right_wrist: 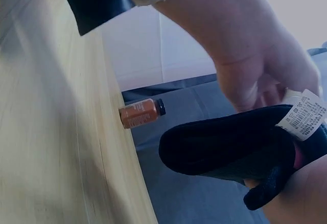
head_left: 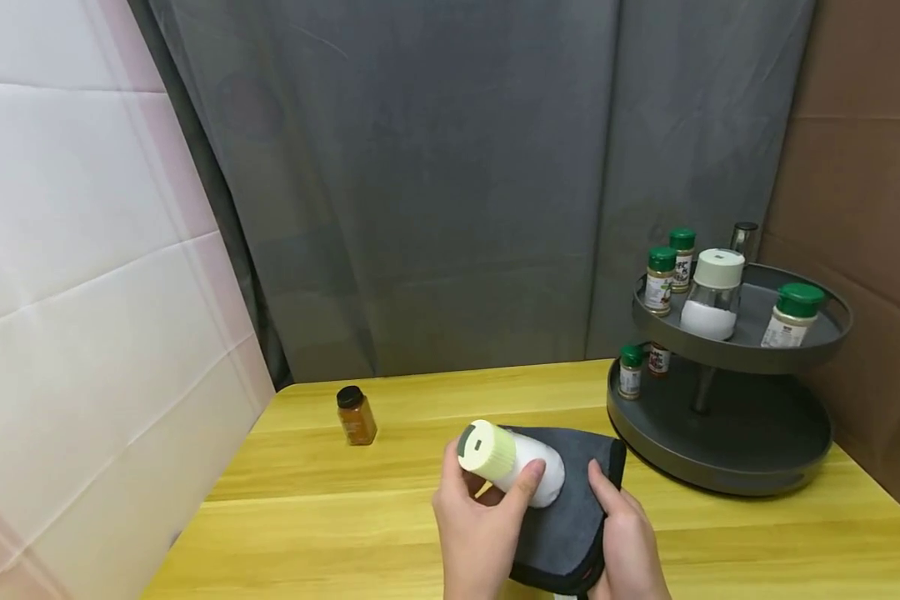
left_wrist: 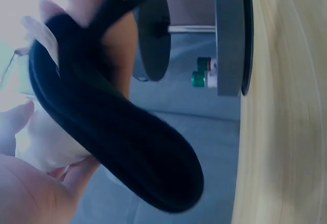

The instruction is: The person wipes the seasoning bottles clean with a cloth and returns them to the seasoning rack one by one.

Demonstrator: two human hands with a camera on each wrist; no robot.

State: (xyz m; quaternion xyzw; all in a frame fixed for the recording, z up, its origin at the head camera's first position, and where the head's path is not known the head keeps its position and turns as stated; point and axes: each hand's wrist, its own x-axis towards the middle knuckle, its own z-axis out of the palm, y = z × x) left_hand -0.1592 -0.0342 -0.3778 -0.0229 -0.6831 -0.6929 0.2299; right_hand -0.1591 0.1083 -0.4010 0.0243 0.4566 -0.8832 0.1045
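Observation:
My left hand (head_left: pixel 480 521) grips a shaker jar (head_left: pixel 527 471) with a pale green lid and white contents, tilted with its lid to the upper left. Right beside it, my right hand (head_left: pixel 626 533) holds a folded dark grey cloth (head_left: pixel 562 533) with black edging, thumb on top. The jar's base overlaps the cloth in the head view. A white printed tag (right_wrist: pixel 305 116) hangs from the cloth in the right wrist view, where the cloth's black edge (right_wrist: pixel 219 142) faces the camera. In the left wrist view the cloth (left_wrist: pixel 122 132) covers part of the jar.
A brown spice bottle with a black cap (head_left: pixel 357 417) stands at the left on the wooden table (head_left: pixel 307 517). At the right is a two-tier dark turntable rack (head_left: pixel 720 475). Its upper tier carries several green-capped jars and a larger shaker (head_left: pixel 712 296); small jars (head_left: pixel 631 372) stand below.

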